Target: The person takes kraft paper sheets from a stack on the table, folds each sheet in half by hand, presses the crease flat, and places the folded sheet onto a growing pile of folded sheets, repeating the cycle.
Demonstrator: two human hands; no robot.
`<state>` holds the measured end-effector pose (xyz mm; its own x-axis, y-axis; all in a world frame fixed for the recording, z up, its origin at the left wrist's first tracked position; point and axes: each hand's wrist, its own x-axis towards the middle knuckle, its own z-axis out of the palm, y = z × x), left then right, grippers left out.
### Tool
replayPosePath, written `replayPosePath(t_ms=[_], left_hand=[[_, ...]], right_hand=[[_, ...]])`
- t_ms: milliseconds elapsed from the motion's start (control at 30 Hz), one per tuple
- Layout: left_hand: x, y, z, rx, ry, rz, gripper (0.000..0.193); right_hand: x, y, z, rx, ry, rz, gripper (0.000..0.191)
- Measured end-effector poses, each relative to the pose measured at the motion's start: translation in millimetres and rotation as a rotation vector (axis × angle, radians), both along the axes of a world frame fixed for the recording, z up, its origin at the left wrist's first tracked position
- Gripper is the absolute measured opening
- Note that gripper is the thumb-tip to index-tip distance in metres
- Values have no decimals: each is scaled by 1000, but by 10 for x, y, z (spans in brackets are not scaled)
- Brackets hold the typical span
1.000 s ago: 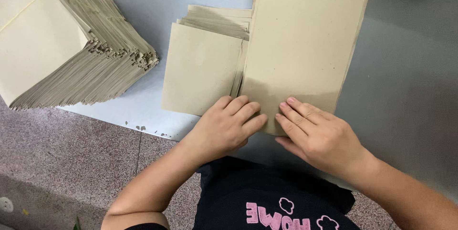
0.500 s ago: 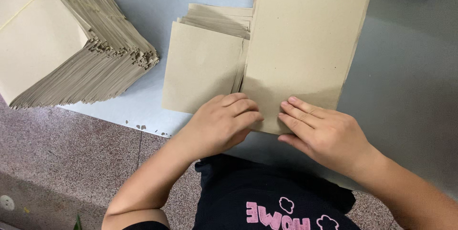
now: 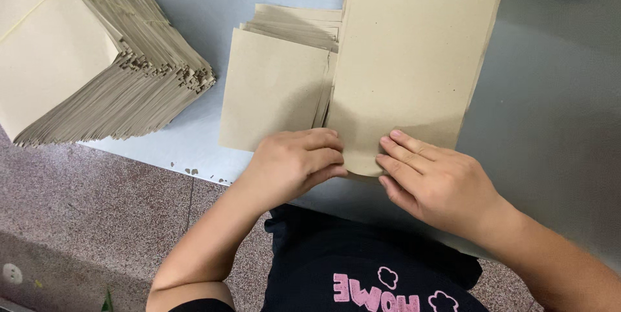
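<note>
- Three piles of brown paper envelopes lie on the grey table point(image 3: 556, 124), and two bare hands work at the near edge of the tallest sheet.
- Far left of the big envelope point(image 3: 407, 72), a bound stack point(image 3: 84, 66) sits fanned out, its edges stepped like a slope; a thin band crosses its top sheet, which would keep so many loose pieces from sliding. The pieces in it are too many and too fine to count.
- Just left of the big envelope, touching its edge, lies a small pile point(image 3: 275, 85) of shorter envelopes, perhaps a dozen by the stepped top edges, though an exact count cannot be made.
- The left hand point(image 3: 291, 163) rests at the big envelope's near left corner, fingers curled and close together, pressing down where the two piles meet. It seems to pin the paper flat rather than pinch it.
- The big envelope lies at the table's near middle, long side running away from the person. More sheets show under its top edge, so it heads a pile of its own; how many cannot be told.
- Its near end curves into a rounded flap, and both hands bear on that curve, likely to crease it.
- The right hand point(image 3: 433, 179) lies flat at the near right of the flap, fingers straight and together, tips on the paper, clamped on nothing.
</note>
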<state>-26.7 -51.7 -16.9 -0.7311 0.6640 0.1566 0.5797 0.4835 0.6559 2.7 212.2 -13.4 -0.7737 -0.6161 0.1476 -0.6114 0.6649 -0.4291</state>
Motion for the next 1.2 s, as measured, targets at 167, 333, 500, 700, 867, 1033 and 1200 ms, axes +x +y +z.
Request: replayPosePath(t_ms=[167,333,500,700,867,1033,1200], left_hand=[[-10,35,39,-7,-78,38,10],[-3,67,59,-52,-148,77,12],[24,91,71,-86,-144,95,13],[68,86,-15,-109,-73,92,12],[122,125,-144,-7,279,172,24],[134,332,-229,795,-266,377,94],[20,370,-277,1198,-841,86,116]], right_hand=[[-13,17,15,-2,8,28,31],[-18,27,-7,28,-31,23,30],[-19,41,-18,3,-17,8,30],[-8,28,32,12,-7,19,46],[-9,-30,79,-61,-93,-126,26],[-113,97,245,-150,-273,-304,19],[-106,201,446,-738,-435,-31,13]])
